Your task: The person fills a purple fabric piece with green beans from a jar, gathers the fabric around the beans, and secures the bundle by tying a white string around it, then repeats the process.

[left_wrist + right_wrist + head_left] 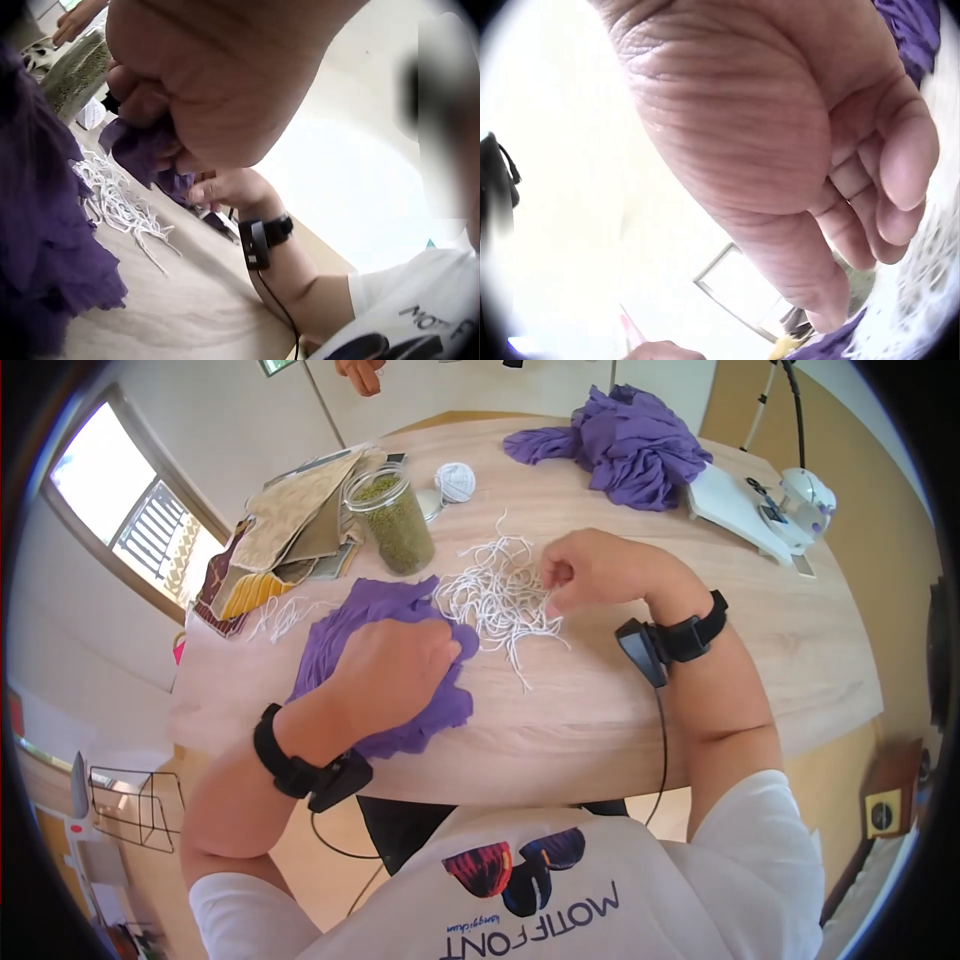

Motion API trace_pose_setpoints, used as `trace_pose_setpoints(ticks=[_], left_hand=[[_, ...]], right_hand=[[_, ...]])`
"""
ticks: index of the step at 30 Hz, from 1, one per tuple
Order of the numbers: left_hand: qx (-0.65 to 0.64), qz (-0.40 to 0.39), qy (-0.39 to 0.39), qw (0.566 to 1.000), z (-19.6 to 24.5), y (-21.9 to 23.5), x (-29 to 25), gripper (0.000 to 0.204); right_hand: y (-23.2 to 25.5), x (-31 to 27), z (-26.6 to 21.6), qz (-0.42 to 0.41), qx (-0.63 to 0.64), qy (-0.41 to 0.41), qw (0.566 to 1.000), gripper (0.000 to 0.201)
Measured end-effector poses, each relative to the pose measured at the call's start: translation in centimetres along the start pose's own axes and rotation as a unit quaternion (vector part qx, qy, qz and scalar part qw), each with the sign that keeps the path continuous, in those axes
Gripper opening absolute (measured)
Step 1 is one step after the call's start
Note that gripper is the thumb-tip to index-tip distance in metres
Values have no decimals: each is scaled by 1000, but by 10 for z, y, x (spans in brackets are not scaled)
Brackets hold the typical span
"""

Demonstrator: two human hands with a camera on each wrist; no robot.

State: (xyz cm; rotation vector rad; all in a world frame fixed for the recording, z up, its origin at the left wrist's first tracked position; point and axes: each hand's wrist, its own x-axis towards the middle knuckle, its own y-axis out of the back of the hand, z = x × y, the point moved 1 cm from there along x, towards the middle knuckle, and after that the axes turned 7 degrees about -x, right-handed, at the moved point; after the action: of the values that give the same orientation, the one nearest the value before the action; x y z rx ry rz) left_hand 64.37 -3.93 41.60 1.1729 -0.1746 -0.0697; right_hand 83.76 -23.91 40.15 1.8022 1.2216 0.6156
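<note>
- Nearest: white shirt (560, 890), cut off at btm edge; lettering inverted in head view.
- L hand (385, 672): over near L part of tabletop (600, 710). Fingertips hidden in head view; L wrist view shows grip w/ fingers curled round a fold of purple cloth (330, 638).
- Purple cloth: rumpled on tabletop, under and around L hand, middle covered by it. Its far R edge meets the string pile.
- R hand (608, 572): at R edge of white string pile (492, 600). Grip loosely bent, nothing seen in it; contact w/ strands can't be confirmed. In L wrist view it overlaps the cloth fold; in head view it's well apart.
- String pile: tangled, btwn hands; indiv. strands hard to trace.
- Loose strings (285, 618): few, L of cloth, faint.
- Jar (400, 540): clear, greenish contents (type unk.), upright, beyond cloth.
- Fabric stack (300, 510): L of jar, lower layers mostly covered.
- White ball (456, 482): R of jar; pale round item (430, 506) beside it partly blocked by jar, ID unk.
- White machine (806, 505): far R, details small.
- Purple bundle (640, 450): far side, heaped, folds hide its extent.
- Farthest: another person's hand (360, 374), cut off at top.
</note>
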Motion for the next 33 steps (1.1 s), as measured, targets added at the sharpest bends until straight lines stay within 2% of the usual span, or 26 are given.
trace_pose_setpoints(ticks=[2, 5, 8, 11, 14, 17, 20, 21, 23, 26, 29, 33], left_hand=[[-109, 36, 27, 993, -13, -8, 11, 28], [-227, 45, 48, 972, -16, -19, 26, 29], [-308, 35, 64, 948, -21, -32, 36, 31], [-475, 30, 113, 872, -30, -49, 43, 30], [-599, 38, 139, 787, -28, -54, 46, 26], [-614, -12, 205, 762, -27, -59, 46, 26], [-538, -14, 188, 822, -27, -73, 50, 26], [-549, -24, 188, 814, -26, -74, 49, 26], [-573, -42, 188, 797, -22, -72, 46, 26], [-572, -79, 180, 796, -11, -57, 39, 26], [-570, -102, 126, 806, -20, -62, 37, 27], [-523, -145, 122, 831, -24, -57, 35, 29]], right_hand=[[-11, -6, 16, 6, -61, -9, 998, 26], [-27, -3, 32, -24, -9, -26, 999, 21], [-31, -1, 43, -9, 116, 5, 993, 19], [-15, -4, 39, -6, 272, -98, 957, 18], [-15, -3, 41, 32, 353, -72, 932, 27], [-28, -4, 7, 136, 282, 59, 948, 33], [-49, 4, -10, 98, 211, 132, 964, 38], [-54, 5, -15, 57, 275, 128, 951, 39], [-55, 6, -11, 44, 264, 112, 957, 35], [-54, 5, -8, 19, 281, 97, 955, 31], [-55, 4, -9, 4, 321, 105, 941, 28], [-54, 4, -10, -27, 314, 123, 941, 26]])
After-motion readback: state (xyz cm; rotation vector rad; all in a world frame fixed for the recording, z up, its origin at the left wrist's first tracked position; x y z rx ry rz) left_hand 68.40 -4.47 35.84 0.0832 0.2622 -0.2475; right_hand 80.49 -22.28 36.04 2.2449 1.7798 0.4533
